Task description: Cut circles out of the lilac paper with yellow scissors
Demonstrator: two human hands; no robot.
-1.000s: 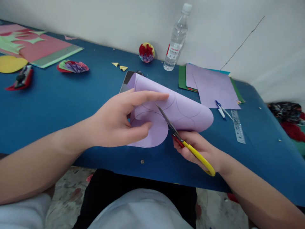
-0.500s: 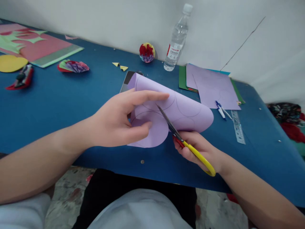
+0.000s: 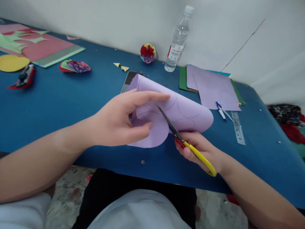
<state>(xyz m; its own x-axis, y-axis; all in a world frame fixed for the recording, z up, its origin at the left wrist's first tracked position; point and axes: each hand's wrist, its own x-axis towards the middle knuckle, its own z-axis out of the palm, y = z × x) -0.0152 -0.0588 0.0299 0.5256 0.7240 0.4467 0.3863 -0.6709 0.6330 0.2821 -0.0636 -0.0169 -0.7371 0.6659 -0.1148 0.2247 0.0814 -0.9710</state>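
A sheet of purple paper [image 3: 190, 106] with pencilled circles is curled over above the table. My left hand [image 3: 119, 117] steadies it, index finger laid along the curl and thumb on the lower flap; its other fingers are hidden. The flap has a rounded cut edge. My right hand [image 3: 197, 148] is closed round the scissors [image 3: 200, 157], which have one yellow and one red handle. Their blades point up and left, at the paper between the flap and the curl.
On the blue table [image 3: 71, 105] stand a water bottle [image 3: 176, 41] and a colourful paper ball [image 3: 148, 53]. To the right lie stacked paper sheets [image 3: 214, 86], a pen [image 3: 221, 112] and a clear ruler [image 3: 238, 128]. A phone-like dark object [image 3: 127, 81] lies partly under the purple paper.
Both hands, the scissors and the paper hold nearly the same pose. The whole view has shifted very slightly.
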